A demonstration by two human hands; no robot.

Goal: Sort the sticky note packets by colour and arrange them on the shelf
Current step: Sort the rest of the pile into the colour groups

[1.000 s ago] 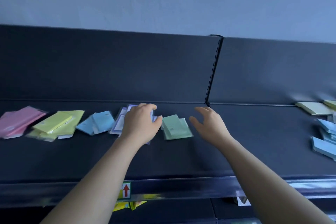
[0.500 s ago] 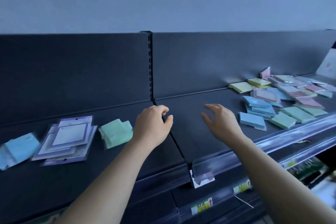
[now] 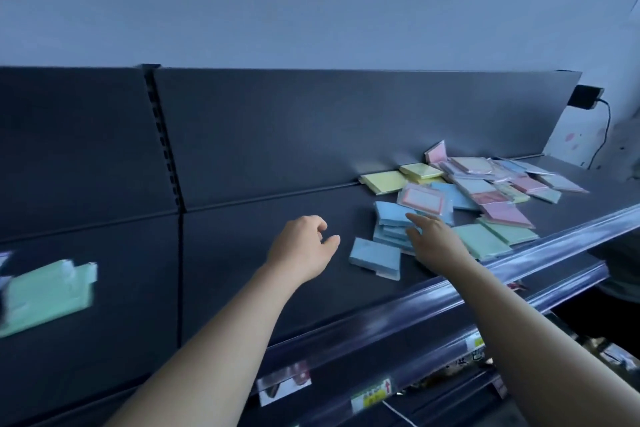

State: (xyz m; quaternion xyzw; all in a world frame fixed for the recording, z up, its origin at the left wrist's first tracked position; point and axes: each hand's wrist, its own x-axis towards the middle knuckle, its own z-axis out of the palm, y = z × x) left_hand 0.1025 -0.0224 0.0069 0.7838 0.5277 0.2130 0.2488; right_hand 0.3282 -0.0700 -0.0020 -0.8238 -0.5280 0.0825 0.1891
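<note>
A mixed heap of sticky note packets (image 3: 485, 184) in blue, yellow, pink and green lies on the right part of the dark shelf (image 3: 242, 253). My right hand (image 3: 433, 239) reaches over a stack of blue packets (image 3: 393, 218), fingers straight, tips touching the stack. One blue packet (image 3: 375, 256) lies alone in front of the stack. My left hand (image 3: 301, 246) hovers above the bare shelf left of that packet, fingers loosely curled, holding nothing. A green packet (image 3: 48, 291) lies blurred at the far left.
The shelf's back panel (image 3: 311, 132) rises behind the packets, with a slotted upright (image 3: 162, 139) between two sections. A price rail (image 3: 450, 291) runs along the front edge, lower shelves with labels beneath. A black box with a cable (image 3: 587, 97) hangs at the right end.
The view has swung right, so the mixed heap is now central. Both hands moved right across the shelf; my right hand reached the blue stack. The sorted packets slid out of view at left.
</note>
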